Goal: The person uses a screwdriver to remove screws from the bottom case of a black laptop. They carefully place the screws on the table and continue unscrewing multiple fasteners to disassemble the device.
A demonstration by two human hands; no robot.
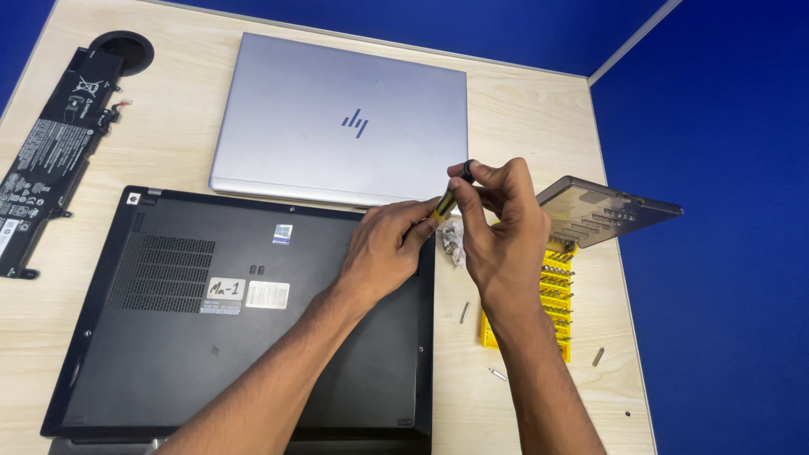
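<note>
While both hands met over the upper right corner of the black laptop, the parts stood as listed below.

Screwdriver [445, 203]: a slim tool with a yellow-and-black shaft, tilted, its long axis running from the cap at upper right down to the tip at lower left.
Tip: hidden behind the left fingers; whether it sat in a screw could not be told.
Right hand [497, 223]: nearer the cap; thumb and fingers pressed together around the top of the handle.
Left hand [383, 248]: nearer the tip; fingertips pinching the lower shaft, palm resting on the base cover.
Black laptop [211, 337]: lying bottom side up on the table [168, 126], its upper right corner directly under the tool.
Silver laptop [337, 118]: closed, just beyond the black one, the two edges nearly touching.
Bit case [556, 295]: yellow tray with a smoky clear lid raised, just right of the right wrist.
Loose bits [464, 312]: lying between the black laptop and the tray.
Battery [50, 156]: long black pack at the far left, well apart from both hands.
</note>
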